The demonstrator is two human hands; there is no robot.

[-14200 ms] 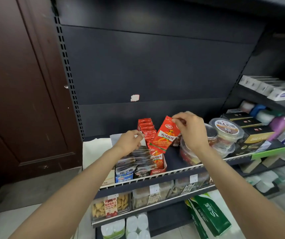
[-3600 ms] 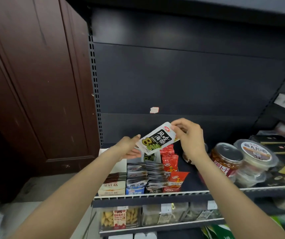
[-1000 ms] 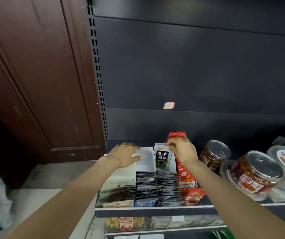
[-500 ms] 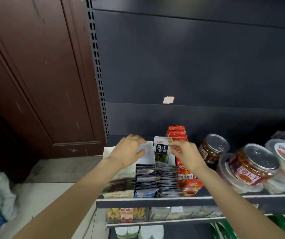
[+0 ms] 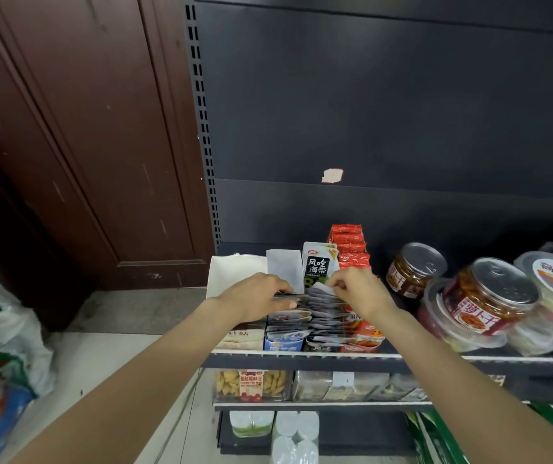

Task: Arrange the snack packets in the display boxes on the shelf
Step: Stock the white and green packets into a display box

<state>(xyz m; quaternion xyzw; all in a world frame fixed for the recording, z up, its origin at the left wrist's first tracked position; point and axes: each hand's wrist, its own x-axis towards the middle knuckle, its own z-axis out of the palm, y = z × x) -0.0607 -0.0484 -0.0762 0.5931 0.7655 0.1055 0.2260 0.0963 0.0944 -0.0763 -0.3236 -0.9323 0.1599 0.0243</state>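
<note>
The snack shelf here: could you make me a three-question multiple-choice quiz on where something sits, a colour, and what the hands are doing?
1. Where do the red packets stand relative to the black-and-white packet?
A. To its left
B. To its right
C. On the shelf below

2. What colour are the lids of the jars?
A. Silver
B. Green
C. Yellow

3. What is the right hand doing?
A. Hanging idle
B. Lifting a jar
C. Pinching a grey packet

Answers: 1 B, the red stack rises just right of it. 2 A, the tops are metallic silver. 3 C, its fingertips close on a packet edge in the row, while the left hand rests on the neighbouring packets.
</note>
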